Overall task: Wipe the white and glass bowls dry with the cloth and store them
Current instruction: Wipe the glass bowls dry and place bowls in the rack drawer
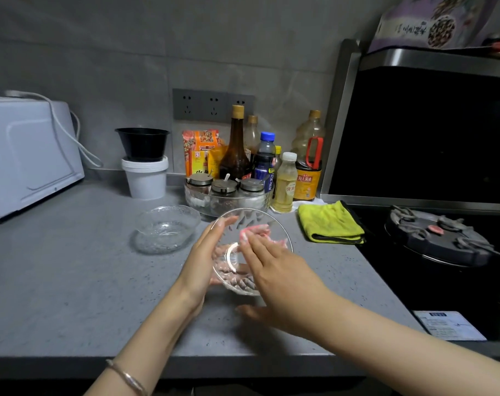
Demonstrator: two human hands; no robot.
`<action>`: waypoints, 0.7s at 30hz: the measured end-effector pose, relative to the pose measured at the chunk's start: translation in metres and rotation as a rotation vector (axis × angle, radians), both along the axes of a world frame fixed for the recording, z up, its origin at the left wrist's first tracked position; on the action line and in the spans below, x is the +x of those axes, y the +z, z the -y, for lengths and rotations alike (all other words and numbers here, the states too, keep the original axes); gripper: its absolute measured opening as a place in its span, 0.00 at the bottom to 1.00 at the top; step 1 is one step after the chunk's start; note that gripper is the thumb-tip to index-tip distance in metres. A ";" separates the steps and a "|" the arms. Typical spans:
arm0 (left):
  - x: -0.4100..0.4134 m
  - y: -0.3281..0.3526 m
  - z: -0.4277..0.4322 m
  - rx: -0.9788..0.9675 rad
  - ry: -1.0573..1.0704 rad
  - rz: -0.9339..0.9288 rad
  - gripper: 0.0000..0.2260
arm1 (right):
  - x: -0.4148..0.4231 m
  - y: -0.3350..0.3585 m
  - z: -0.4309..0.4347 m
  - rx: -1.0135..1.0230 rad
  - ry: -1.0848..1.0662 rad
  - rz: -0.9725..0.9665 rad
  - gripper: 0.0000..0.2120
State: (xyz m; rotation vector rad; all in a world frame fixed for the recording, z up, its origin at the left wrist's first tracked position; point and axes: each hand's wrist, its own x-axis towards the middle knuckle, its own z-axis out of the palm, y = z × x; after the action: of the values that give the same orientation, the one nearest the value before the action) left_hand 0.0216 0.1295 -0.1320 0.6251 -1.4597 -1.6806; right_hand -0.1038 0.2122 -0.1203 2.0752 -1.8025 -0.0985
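A cut-glass bowl (251,252) is held tilted above the grey counter, its mouth facing me. My left hand (206,258) holds its left side, thumb along the rim and fingers showing through the glass behind it. My right hand (274,270) lies against the bowl's right side with fingers straight and thumb spread below; it holds no cloth. A second glass bowl (167,228) stands upright on the counter to the left. The yellow cloth (331,224) lies folded on the counter to the right. No white bowl shows.
Behind the bowls stand a glass tray of spice jars (226,192) and several sauce bottles (308,167). A white tub (146,181) carries a black bowl (143,142). A white appliance (28,155) is at left, a black stove with a pot lid (437,235) at right.
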 end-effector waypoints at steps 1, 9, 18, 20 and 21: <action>0.001 0.001 0.000 -0.005 0.031 0.000 0.22 | 0.006 0.005 -0.002 -0.004 -0.055 -0.004 0.46; 0.000 0.000 -0.004 0.006 0.020 0.031 0.16 | 0.001 -0.014 -0.001 -0.059 0.221 0.322 0.40; -0.004 -0.001 -0.005 0.141 0.056 -0.001 0.17 | 0.014 -0.004 -0.005 -0.042 0.169 0.598 0.22; -0.002 0.000 -0.006 0.145 0.027 -0.003 0.21 | 0.012 0.003 -0.007 -0.034 0.168 0.713 0.23; -0.001 0.000 -0.005 0.135 0.013 0.005 0.22 | 0.012 0.008 -0.009 -0.015 0.158 0.784 0.22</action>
State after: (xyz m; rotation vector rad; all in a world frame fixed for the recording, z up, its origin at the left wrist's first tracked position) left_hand 0.0205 0.1347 -0.1316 0.7108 -1.3501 -1.7792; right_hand -0.0922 0.2209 -0.1124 2.4250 -1.9894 0.8810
